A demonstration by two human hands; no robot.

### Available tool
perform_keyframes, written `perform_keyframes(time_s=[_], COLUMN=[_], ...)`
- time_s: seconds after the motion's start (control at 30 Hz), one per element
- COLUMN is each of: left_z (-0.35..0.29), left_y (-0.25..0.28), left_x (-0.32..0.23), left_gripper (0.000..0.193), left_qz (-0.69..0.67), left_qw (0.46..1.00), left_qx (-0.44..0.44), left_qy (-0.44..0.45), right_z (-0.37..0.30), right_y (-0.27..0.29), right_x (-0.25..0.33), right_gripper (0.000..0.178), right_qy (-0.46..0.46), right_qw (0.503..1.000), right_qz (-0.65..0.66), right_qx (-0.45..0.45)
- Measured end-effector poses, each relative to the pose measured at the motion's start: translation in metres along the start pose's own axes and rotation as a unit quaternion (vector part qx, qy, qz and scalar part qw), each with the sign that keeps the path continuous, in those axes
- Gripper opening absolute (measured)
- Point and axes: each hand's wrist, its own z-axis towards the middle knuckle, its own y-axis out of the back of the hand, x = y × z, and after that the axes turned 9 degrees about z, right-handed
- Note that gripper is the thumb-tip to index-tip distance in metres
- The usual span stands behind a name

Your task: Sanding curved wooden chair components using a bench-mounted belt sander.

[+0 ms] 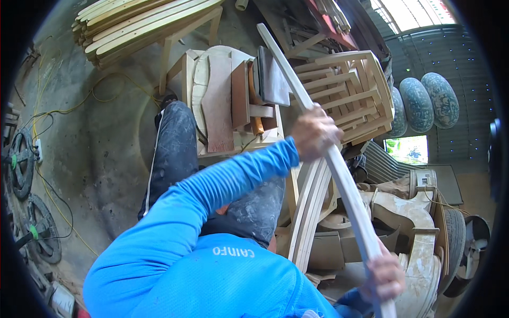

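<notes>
A long, pale, slightly curved wooden slat (347, 183) slants across the view from far middle to near right. My left hand (316, 132) is wrapped round it past its middle, with the arm stretched across my body. Closer to me, my right hand (384, 273) grips the slat near its lower end; this hand is slightly blurred. Under the slat, several similar slats (308, 217) lean side by side. Beyond my left hand stands a low wooden stand (185, 69) bearing boards, a curved brown panel (218, 100) and an orange-handled tool (258, 125).
Stacked slats (148, 24) rest on a trestle at the far left. Slatted wooden frames (355, 95) stand beyond the held slat. Carved pale furniture parts (408, 217) and a tyre (453, 244) are at right. Yellow cable (69, 110) trails over the floor, near wheels (40, 228) at left.
</notes>
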Motion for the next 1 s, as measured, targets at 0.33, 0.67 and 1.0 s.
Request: perform_keyframes(time_s=[0.33, 0.67, 1.0], left_z=[0.001, 0.032, 0.068], left_y=[0.049, 0.015, -0.025], left_x=[-0.139, -0.004, 0.164], left_gripper=[0.039, 0.046, 0.043], left_qz=[-0.172, -0.026, 0.269], left_qw=[0.977, 0.993, 0.889], left_qx=[-0.088, 0.091, 0.371], left_qy=[0.087, 0.072, 0.002], right_z=[0.043, -0.024, -0.045], right_y=[0.087, 0.089, -0.025], right_x=[0.158, -0.021, -0.293], right_gripper=[0.028, 0.044, 0.034], right_qy=[0.021, 0.026, -0.052], right_qw=[0.962, 0.961, 0.761], right_qz=[0.079, 0.167, 0.46], right_qx=[0.259, -0.221, -0.454])
